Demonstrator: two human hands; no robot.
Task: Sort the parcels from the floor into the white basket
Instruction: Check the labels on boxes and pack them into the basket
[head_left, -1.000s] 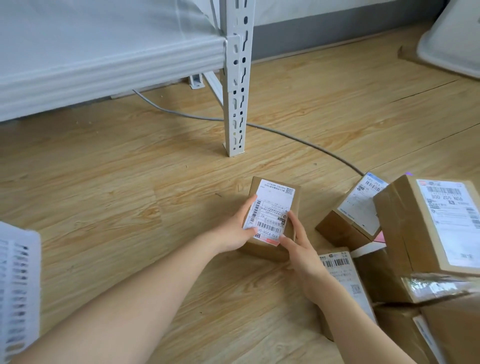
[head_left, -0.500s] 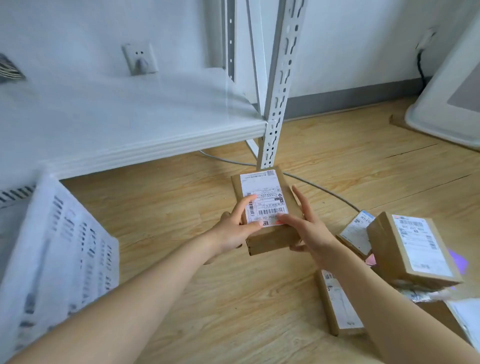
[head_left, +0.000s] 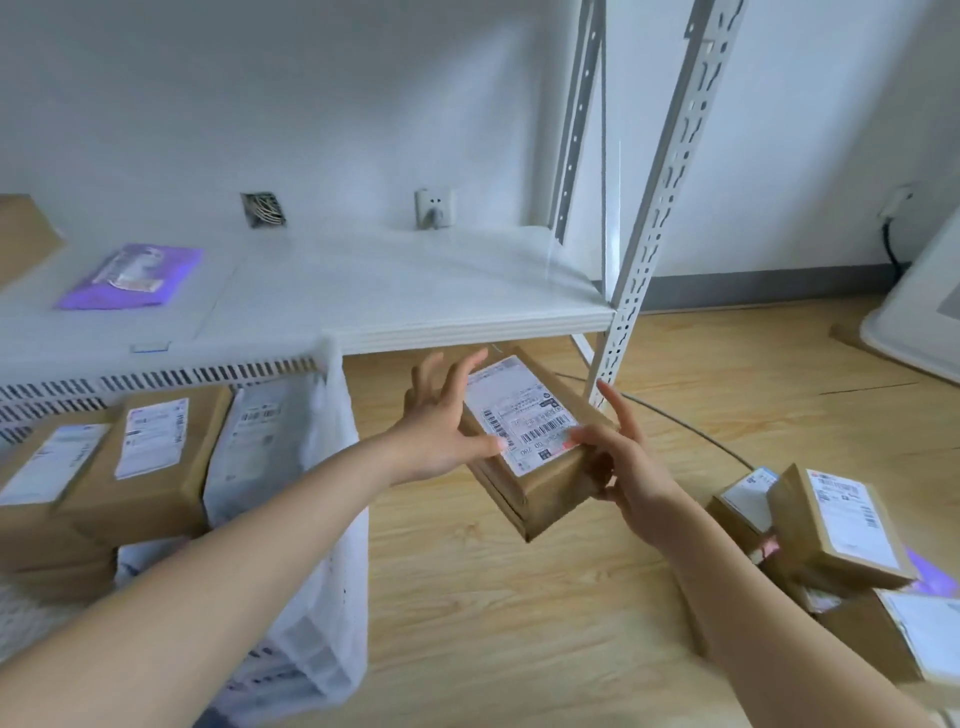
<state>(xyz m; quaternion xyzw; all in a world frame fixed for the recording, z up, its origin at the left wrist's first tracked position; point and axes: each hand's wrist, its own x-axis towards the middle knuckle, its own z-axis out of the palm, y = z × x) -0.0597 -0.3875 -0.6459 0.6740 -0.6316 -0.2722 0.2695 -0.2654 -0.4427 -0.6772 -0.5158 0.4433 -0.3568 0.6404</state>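
The white basket (head_left: 332, 467) stands on the floor, already holding several parcels, and everything else is placed from it. Just to its right, off the floor and level with its rim, is a brown parcel (head_left: 530, 447), label up, its long axis running away from the person and tilted down toward them. The left hand (head_left: 441, 426), the nearer one to the basket, grips the parcel's left edge with thumb on the label; the right hand (head_left: 618, 457) cups its right side. Further right, more parcels (head_left: 831, 525) lie heaped. The carry should go leftward.
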